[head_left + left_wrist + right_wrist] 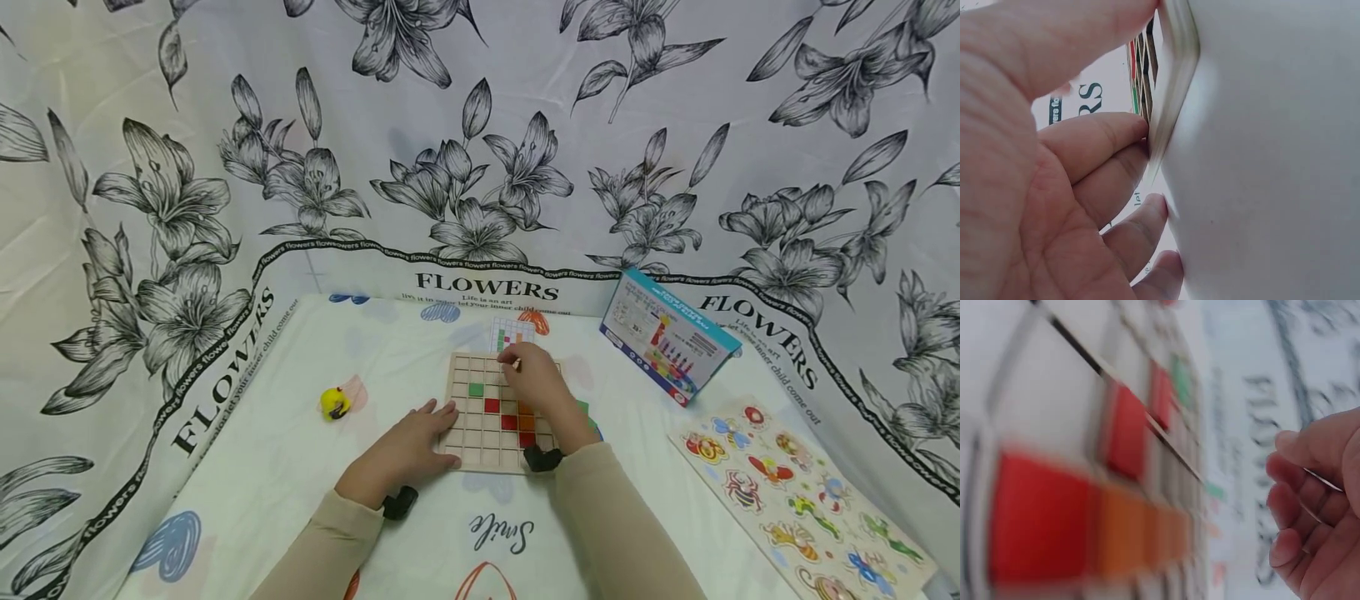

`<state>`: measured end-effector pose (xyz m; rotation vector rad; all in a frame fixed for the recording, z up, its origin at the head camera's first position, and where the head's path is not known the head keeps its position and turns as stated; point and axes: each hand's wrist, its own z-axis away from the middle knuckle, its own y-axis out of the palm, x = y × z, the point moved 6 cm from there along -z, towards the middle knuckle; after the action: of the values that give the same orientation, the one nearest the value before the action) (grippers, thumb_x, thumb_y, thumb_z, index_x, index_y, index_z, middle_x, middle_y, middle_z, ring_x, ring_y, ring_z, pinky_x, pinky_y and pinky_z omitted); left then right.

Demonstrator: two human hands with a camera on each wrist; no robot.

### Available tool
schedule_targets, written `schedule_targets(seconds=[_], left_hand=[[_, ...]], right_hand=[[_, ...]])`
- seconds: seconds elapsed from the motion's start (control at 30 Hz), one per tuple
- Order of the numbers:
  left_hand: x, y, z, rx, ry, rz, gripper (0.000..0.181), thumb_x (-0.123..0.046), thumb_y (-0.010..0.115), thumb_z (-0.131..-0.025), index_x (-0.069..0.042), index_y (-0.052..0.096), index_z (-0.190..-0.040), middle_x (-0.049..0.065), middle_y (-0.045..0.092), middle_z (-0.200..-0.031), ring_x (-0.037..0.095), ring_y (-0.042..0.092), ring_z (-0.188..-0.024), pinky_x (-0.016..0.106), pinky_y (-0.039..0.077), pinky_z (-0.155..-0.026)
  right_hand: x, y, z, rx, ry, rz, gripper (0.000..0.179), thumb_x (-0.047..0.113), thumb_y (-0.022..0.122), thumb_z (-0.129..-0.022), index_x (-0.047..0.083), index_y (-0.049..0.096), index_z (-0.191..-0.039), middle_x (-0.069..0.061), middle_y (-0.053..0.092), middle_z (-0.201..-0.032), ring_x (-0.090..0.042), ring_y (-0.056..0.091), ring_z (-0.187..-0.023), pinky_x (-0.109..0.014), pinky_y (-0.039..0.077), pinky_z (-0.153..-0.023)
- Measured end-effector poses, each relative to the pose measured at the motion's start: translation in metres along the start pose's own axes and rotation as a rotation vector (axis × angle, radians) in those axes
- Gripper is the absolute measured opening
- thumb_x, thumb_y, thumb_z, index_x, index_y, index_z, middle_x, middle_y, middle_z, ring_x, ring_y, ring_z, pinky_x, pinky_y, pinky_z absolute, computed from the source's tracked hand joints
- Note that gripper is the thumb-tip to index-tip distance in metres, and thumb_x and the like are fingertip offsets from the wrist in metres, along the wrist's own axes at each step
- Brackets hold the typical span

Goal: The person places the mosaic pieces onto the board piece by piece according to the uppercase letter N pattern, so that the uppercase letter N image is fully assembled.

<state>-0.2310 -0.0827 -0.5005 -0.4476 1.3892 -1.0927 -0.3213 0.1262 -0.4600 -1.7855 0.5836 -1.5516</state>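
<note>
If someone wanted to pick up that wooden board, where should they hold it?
Probably take the board by its left and right rims, coming in low from both sides. It lies flat, with straight, opposite edges to press between two hands; grabbing from above might disturb the coloured squares on its grid. The left hand touches the left rim.

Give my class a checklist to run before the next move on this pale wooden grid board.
1. Left hand at the pale wooden grid board: ok, touching its left edge.
2. Red square tiles in a diagonal: ok, three visible.
3. Green square tile inside one cell: ok.
4. White printed grid card fully readable: not ok, right hand hides part in the head view.
5. Orange square tiles match the card: cannot tell, partly hidden or blurred.
</note>
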Motion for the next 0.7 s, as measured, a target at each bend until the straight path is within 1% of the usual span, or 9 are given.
schedule_targets(seconds=[0.07, 0.13, 0.2, 0.27, 0.33, 0.43, 0.5, 0.57, 0.7], left_hand=[[-0.001, 0.001, 0.000, -0.001, -0.004, 0.001, 0.083, -0.036, 0.090, -0.091, -0.017, 0.053, -0.163, -0.003, 0.042, -0.175, 0.041, 0.028, -0.167, 0.068, 0.031, -0.130], [-0.001, 0.001, 0.000, -0.005, -0.004, -0.003, 0.083, -0.036, 0.090, -0.091, -0.017, 0.054, -0.163, -0.003, 0.042, -0.175, 0.040, 0.028, -0.167, 0.068, 0.031, -0.130], [-0.001, 0.001, 0.000, -0.007, -0.002, -0.004, 0.083, -0.035, 0.090, -0.091, -0.017, 0.054, -0.163, -0.004, 0.042, -0.175, 0.039, 0.027, -0.167, 0.067, 0.030, -0.130], [0.000, 0.001, -0.001, -0.009, 0.005, 0.000, 0.084, -0.034, 0.090, -0.091, -0.016, 0.053, -0.164, -0.003, 0.041, -0.175, 0.038, 0.027, -0.167, 0.066, 0.029, -0.131], [0.001, 0.001, -0.002, -0.011, 0.010, 0.010, 0.086, -0.034, 0.089, -0.092, -0.014, 0.049, -0.165, -0.001, 0.038, -0.177, 0.036, 0.025, -0.168, 0.062, 0.026, -0.134], [0.004, 0.001, -0.003, -0.014, 0.001, 0.031, 0.093, -0.034, 0.090, -0.092, -0.010, 0.042, -0.169, 0.003, 0.033, -0.179, 0.034, 0.022, -0.169, 0.058, 0.022, -0.136], [0.005, 0.001, -0.002, -0.015, -0.019, 0.045, 0.097, -0.035, 0.090, -0.091, -0.009, 0.039, -0.170, 0.004, 0.030, -0.180, 0.034, 0.020, -0.170, 0.058, 0.022, -0.136], [0.006, 0.002, -0.002, -0.016, -0.036, 0.053, 0.099, -0.035, 0.090, -0.091, -0.009, 0.038, -0.170, 0.006, 0.030, -0.180, 0.037, 0.020, -0.169, 0.061, 0.024, -0.135], [0.006, 0.003, -0.002, -0.013, -0.046, 0.037, 0.099, -0.038, 0.091, -0.090, -0.009, 0.040, -0.169, 0.007, 0.032, -0.180, 0.040, 0.021, -0.169, 0.064, 0.026, -0.133]], right_hand=[[-0.012, -0.023, 0.008, -0.080, 0.018, -0.022, 0.021, 0.015, 0.063, -0.110, 0.006, 0.076, -0.125, -0.009, 0.071, -0.121, -0.026, 0.060, -0.097, -0.042, 0.057, -0.084], [-0.029, -0.042, 0.018, -0.144, 0.064, -0.029, 0.022, 0.016, 0.063, -0.110, 0.006, 0.074, -0.125, -0.010, 0.070, -0.119, -0.026, 0.059, -0.096, -0.040, 0.055, -0.082], [-0.049, -0.057, 0.028, -0.185, 0.116, -0.031, 0.023, 0.016, 0.062, -0.110, 0.005, 0.073, -0.126, -0.011, 0.069, -0.117, -0.026, 0.059, -0.096, -0.039, 0.053, -0.081], [-0.070, -0.067, 0.038, -0.201, 0.179, -0.028, 0.023, 0.016, 0.061, -0.110, 0.005, 0.072, -0.126, -0.011, 0.068, -0.115, -0.027, 0.059, -0.097, -0.040, 0.051, -0.081], [-0.089, -0.071, 0.047, -0.190, 0.236, -0.023, 0.022, 0.016, 0.061, -0.109, 0.005, 0.072, -0.124, -0.012, 0.067, -0.114, -0.028, 0.058, -0.098, -0.040, 0.050, -0.083], [-0.112, -0.068, 0.056, -0.132, 0.303, -0.029, 0.022, 0.016, 0.063, -0.108, 0.005, 0.071, -0.124, -0.013, 0.065, -0.113, -0.029, 0.057, -0.101, -0.041, 0.049, -0.086], [-0.120, -0.064, 0.060, -0.078, 0.313, -0.025, 0.024, 0.017, 0.066, -0.107, 0.004, 0.072, -0.126, -0.014, 0.065, -0.113, -0.029, 0.057, -0.102, -0.043, 0.050, -0.090], [-0.125, -0.059, 0.064, -0.035, 0.300, -0.014, 0.026, 0.017, 0.068, -0.106, 0.004, 0.073, -0.127, -0.015, 0.065, -0.115, -0.030, 0.058, -0.104, -0.046, 0.052, -0.093], [-0.129, -0.054, 0.069, -0.001, 0.259, 0.006, 0.026, 0.016, 0.072, -0.104, 0.004, 0.076, -0.127, -0.015, 0.066, -0.117, -0.030, 0.059, -0.105, -0.050, 0.053, -0.097]])
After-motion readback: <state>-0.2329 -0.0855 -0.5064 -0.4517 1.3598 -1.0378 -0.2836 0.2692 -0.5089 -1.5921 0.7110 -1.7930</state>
